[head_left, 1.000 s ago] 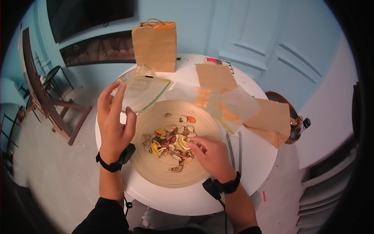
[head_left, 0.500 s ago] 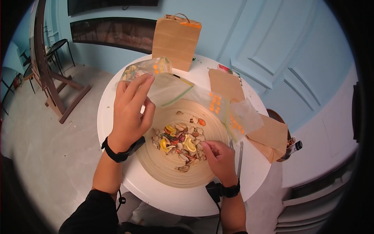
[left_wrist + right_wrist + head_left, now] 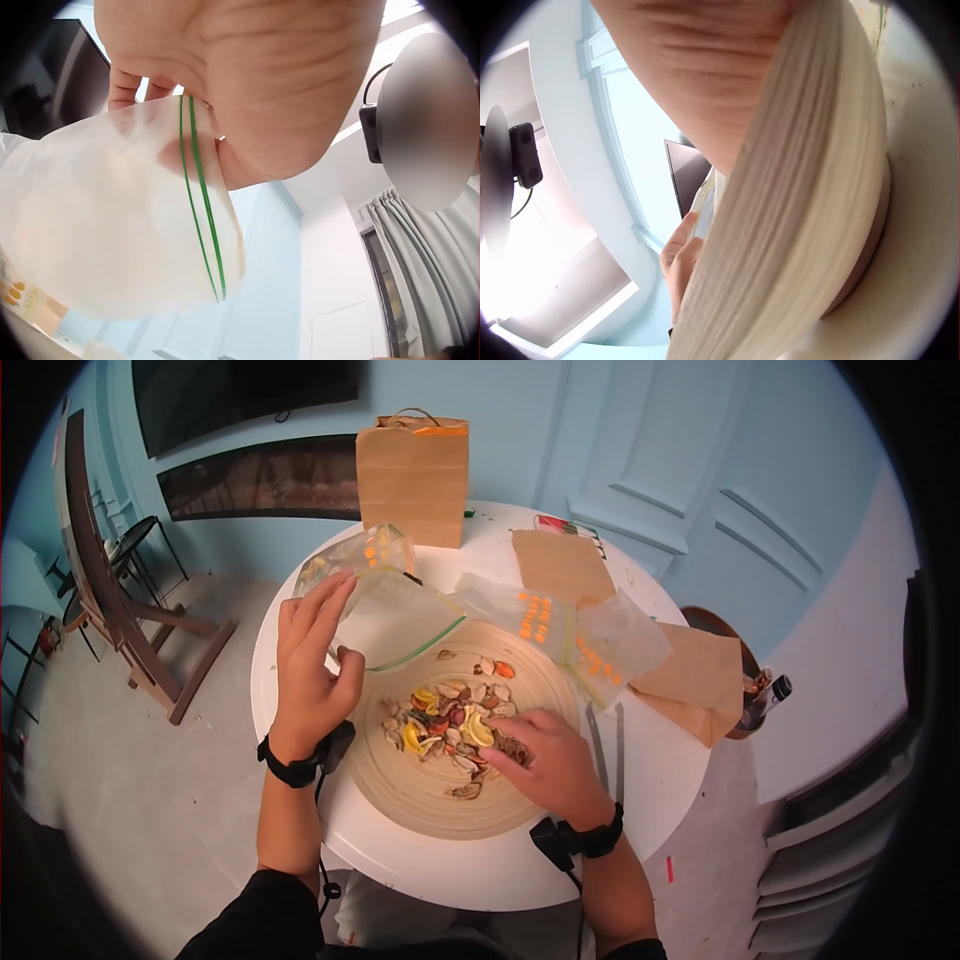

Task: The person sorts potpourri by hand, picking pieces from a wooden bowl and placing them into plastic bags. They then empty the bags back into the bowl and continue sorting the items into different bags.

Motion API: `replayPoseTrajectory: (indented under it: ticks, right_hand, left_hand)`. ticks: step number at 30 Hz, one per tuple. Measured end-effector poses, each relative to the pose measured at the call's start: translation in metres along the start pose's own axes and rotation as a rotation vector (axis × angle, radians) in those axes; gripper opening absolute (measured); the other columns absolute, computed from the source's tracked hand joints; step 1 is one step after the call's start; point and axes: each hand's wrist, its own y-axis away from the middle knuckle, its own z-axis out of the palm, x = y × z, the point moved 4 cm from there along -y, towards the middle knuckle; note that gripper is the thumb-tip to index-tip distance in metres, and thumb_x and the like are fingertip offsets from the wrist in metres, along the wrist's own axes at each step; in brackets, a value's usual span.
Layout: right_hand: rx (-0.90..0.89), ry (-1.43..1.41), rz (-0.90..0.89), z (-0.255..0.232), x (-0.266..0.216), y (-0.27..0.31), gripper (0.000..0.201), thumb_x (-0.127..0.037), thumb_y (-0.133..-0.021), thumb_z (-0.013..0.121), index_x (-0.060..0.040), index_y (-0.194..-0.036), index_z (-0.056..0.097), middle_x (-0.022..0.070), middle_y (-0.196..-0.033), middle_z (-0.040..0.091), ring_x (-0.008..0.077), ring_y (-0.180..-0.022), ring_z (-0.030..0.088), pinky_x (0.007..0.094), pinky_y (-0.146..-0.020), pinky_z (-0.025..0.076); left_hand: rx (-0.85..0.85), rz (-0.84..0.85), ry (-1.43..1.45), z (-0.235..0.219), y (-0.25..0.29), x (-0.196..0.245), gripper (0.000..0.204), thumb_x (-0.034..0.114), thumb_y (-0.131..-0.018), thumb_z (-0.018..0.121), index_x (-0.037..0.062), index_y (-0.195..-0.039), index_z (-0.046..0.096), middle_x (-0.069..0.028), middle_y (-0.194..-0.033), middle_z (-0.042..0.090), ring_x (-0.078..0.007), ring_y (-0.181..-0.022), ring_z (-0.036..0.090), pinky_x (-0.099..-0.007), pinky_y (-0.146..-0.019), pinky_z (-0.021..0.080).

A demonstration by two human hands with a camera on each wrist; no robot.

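Observation:
A clear zip bag (image 3: 400,622) with a green seal strip hangs from my left hand (image 3: 315,670), pinched near its mouth. The left wrist view shows the green-striped bag (image 3: 127,217) against the palm, with fingers showing through it. A wide, pale ridged bowl (image 3: 400,812) holds dried petals, yellow citrus slices (image 3: 478,728) and orange and brown pieces. Over the bowl's right side, my right hand (image 3: 550,760) reaches in with loosely extended fingers, its fingertips right at the dried pieces. The bowl's side hides these fingers in the right wrist view.
A brown paper bag (image 3: 412,485) stands at the table's back. Behind the left hand lies a filled clear bag (image 3: 385,548). More clear bags with orange marks (image 3: 535,617) and brown paper (image 3: 695,680) lie right of centre. Metal tongs (image 3: 619,750) lie beside the bowl.
The right hand drew back toward the bowl's right edge with fingers bunched, then came inward with fingers spread. My left hand still holds the zip bag; the head view has swung about.

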Motion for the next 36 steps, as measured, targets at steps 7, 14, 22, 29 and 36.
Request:
replayPoseTrajectory:
  ticks: [7, 14, 22, 29, 36]
  right_hand:
    - [-0.086, 0.072, -0.031, 0.009, 0.011, 0.003, 0.021, -0.027, -0.089, 0.076, -0.0104, -0.102, 0.075, 0.005, -0.093, 0.069, 0.0248, -0.091, 0.063, 0.036, -0.079, 0.054]
    - [-0.035, -0.004, 0.032, 0.008, 0.004, 0.0, 0.017, -0.024, -0.089, 0.075, -0.0128, -0.101, 0.075, 0.0031, -0.091, 0.069, 0.024, -0.087, 0.063, 0.0352, -0.076, 0.054]
    - [-0.138, 0.069, -0.049, 0.011, 0.002, -0.002, 0.016, -0.02, -0.086, 0.077, -0.0119, -0.1, 0.079, 0.0053, -0.092, 0.072, 0.0253, -0.089, 0.064, 0.0359, -0.078, 0.053]
    - [-0.118, 0.067, -0.039, 0.01, 0.004, 0.0, 0.009, -0.02, -0.087, 0.075, -0.0123, -0.091, 0.077, 0.0019, -0.089, 0.07, 0.0239, -0.088, 0.063, 0.0352, -0.077, 0.052]
    - [-0.046, 0.035, -0.05, 0.005, 0.005, 0.0, 0.009, -0.017, -0.087, 0.075, -0.0098, -0.093, 0.077, 0.0049, -0.103, 0.07, 0.0258, -0.092, 0.064, 0.0368, -0.08, 0.053]
  left_hand:
    - [-0.036, -0.053, 0.009, -0.001, 0.003, 0.005, 0.073, -0.006, -0.067, 0.05, -0.0015, -0.139, 0.058, -0.0162, -0.14, 0.06, -0.0314, -0.115, 0.054, -0.0383, -0.103, 0.042]
    - [0.037, 0.04, -0.009, -0.004, 0.001, 0.006, 0.075, -0.007, -0.066, 0.052, -0.0026, -0.14, 0.056, -0.0163, -0.144, 0.056, -0.0321, -0.11, 0.052, -0.0371, -0.097, 0.044]
    - [0.021, -0.033, 0.012, -0.003, 0.004, -0.003, 0.077, -0.006, -0.067, 0.05, -0.0022, -0.144, 0.053, -0.0167, -0.147, 0.053, -0.033, -0.122, 0.05, -0.0395, -0.107, 0.039]
    - [0.126, -0.094, -0.141, -0.017, 0.004, -0.011, 0.075, -0.005, -0.069, 0.051, -0.0014, -0.144, 0.053, -0.0164, -0.147, 0.053, -0.0338, -0.122, 0.05, -0.0413, -0.108, 0.039]
    - [0.03, -0.222, -0.171, -0.05, 0.023, 0.012, 0.074, -0.003, -0.075, 0.054, -0.0013, -0.149, 0.045, -0.0192, -0.151, 0.047, -0.0383, -0.129, 0.047, -0.0446, -0.112, 0.036]
